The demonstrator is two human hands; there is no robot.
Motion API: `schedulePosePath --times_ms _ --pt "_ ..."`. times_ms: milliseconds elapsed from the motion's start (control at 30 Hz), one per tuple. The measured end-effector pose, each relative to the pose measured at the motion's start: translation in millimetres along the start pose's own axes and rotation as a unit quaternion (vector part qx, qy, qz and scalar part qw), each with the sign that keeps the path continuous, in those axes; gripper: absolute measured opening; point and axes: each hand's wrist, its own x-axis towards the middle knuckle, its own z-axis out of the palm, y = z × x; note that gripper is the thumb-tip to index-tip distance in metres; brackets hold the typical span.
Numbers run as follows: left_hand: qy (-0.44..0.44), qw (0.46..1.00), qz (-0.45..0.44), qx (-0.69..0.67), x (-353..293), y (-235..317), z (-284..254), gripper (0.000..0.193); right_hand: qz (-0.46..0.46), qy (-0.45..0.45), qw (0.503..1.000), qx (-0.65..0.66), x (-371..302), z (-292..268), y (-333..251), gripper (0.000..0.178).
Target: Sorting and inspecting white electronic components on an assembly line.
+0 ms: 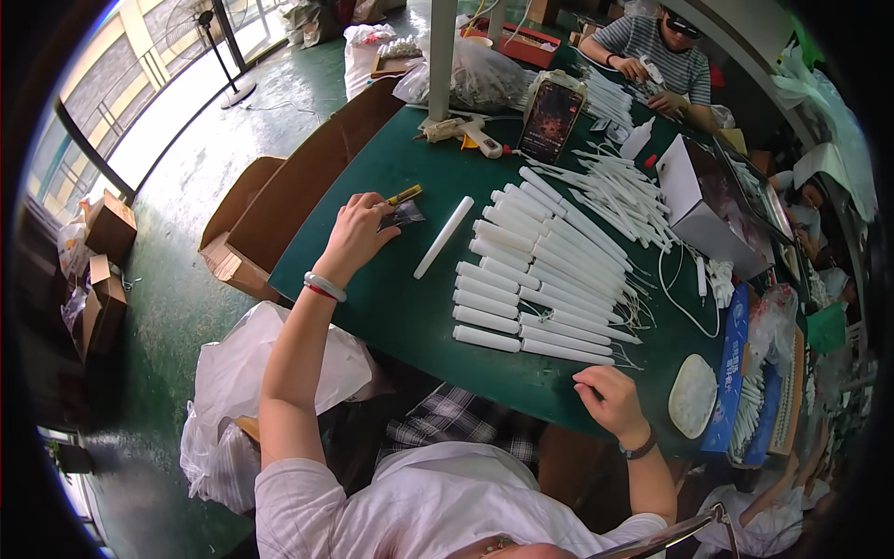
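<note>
My left hand (356, 235) rests on the green table with thumb and fingers apart, at the edge of a small clear packet with dark contents (406, 215). A yellow pen-like tube (404, 195) lies just beyond it. To its right a single white stick-shaped piece (443, 238) lies by itself. Rows of white candle-like sticks (549, 270), with thin wires at their right ends, cover the middle of the table. My right hand (610, 401) rests near the table's front edge, below these rows, with its fingers curled in and nothing seen in them.
Beyond the rows stand a propped phone (551, 121) and a glue gun (466, 134). Thin white tapered sticks (624, 191) lie piled by a white box (703, 205). At the right are a whitish oval pad (694, 396) and a blue box (731, 391). Another person sits across.
</note>
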Motion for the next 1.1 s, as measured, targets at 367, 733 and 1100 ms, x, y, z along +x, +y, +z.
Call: schedulePosePath --times_ms 367,733,1100 --pt "0.04 0.999 -0.009 -0.019 2.0 6.2 8.6 0.035 0.025 0.054 0.998 0.021 -14.9 9.7 7.2 0.012" --pt "-0.047 0.988 -0.059 -0.133 29.6 -8.7 -9.0 0.033 0.024 0.071 0.997 0.023 -12.3 4.2 8.3 0.011" --pt "-0.106 0.979 -0.105 -0.14 30.4 11.7 -2.4 0.038 0.024 0.062 0.997 0.037 -15.3 5.8 6.3 0.01"
